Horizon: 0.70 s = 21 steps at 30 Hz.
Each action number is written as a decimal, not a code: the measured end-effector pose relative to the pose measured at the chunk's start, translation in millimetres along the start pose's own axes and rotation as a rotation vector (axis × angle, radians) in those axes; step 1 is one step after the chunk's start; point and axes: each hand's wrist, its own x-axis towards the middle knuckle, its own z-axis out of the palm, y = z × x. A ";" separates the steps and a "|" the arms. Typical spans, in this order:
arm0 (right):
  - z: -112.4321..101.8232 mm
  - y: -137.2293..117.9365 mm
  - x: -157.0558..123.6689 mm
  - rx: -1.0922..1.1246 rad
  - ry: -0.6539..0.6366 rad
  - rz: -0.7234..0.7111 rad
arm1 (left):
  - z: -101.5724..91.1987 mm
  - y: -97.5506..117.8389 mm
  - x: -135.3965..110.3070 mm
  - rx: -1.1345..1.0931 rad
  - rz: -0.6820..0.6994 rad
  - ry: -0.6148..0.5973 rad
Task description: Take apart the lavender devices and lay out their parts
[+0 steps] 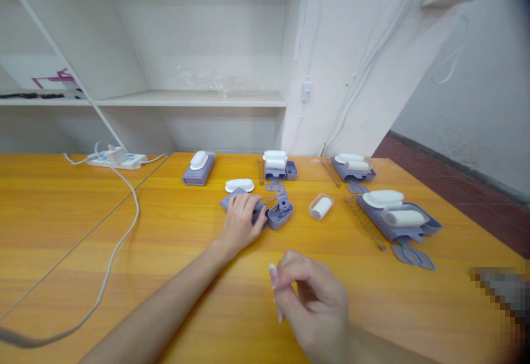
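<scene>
Head view: left hand [242, 217] fingers grasp one of five lilac housings [232, 198] (right hand [312, 303] loosely curled, empty).

Left hand [241, 221] on housing [232, 199], left of roller [321, 207].

Two bare forearms, no sleeves, left hand [241, 221], right hand [312, 303], long pale fingernails

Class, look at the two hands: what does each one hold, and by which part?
The left hand lies on top of a purple plastic part, covering its near end. The right hand is curled above the table, holding nothing visible.
</scene>
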 end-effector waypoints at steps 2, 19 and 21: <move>-0.1 0.6 0.6 -0.005 0.003 0.005 | 0.3 0.1 -0.1 -0.002 -0.005 0.003; -12.1 63.5 2.0 -0.142 0.071 0.164 | -0.7 -1.1 0.1 0.010 -0.015 -0.081; -18.2 75.7 4.5 -0.222 0.076 0.126 | 0.0 -2.4 -0.4 0.025 -0.007 -0.088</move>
